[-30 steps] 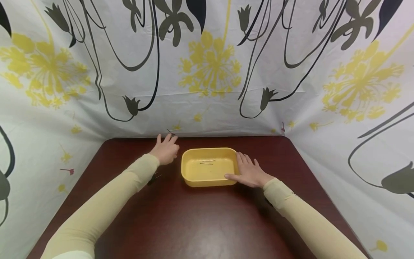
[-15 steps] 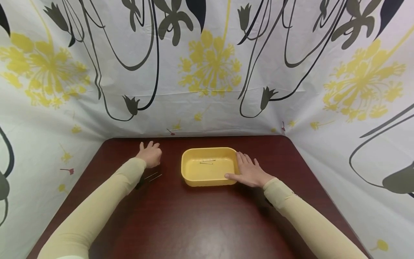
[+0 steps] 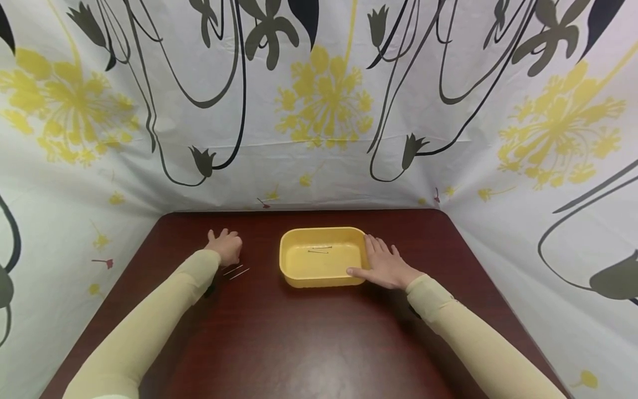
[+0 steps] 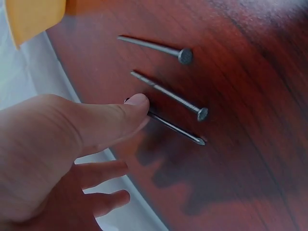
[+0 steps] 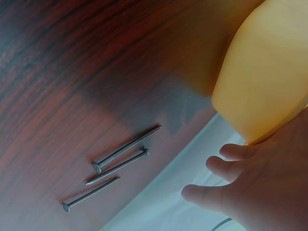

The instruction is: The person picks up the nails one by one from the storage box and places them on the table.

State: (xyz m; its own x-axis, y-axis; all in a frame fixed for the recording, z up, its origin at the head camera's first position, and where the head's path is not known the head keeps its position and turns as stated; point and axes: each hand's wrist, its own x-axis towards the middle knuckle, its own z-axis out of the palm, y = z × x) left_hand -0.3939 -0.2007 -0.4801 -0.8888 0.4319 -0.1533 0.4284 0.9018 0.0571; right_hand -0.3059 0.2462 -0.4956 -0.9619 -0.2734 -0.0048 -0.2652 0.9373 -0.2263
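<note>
A shallow yellow tray sits mid-table with two nails inside it. My right hand lies open and flat on the table, its thumb and fingers against the tray's right side. To the left of the tray my left hand rests low on the table, fingers relaxed. Loose nails lie just beside it. In the left wrist view three nails lie side by side, and my thumb tip touches the end of the nearest nail. It holds nothing.
The dark red-brown table is walled at the back and both sides by a white cloth with yellow and black flowers. Three more nails lie on the wood in the right wrist view, near the tray.
My left hand has drawn back from the far edge beside the tray, moving left and toward me, and now sits by the loose nails. The right hand and tray have not moved.
</note>
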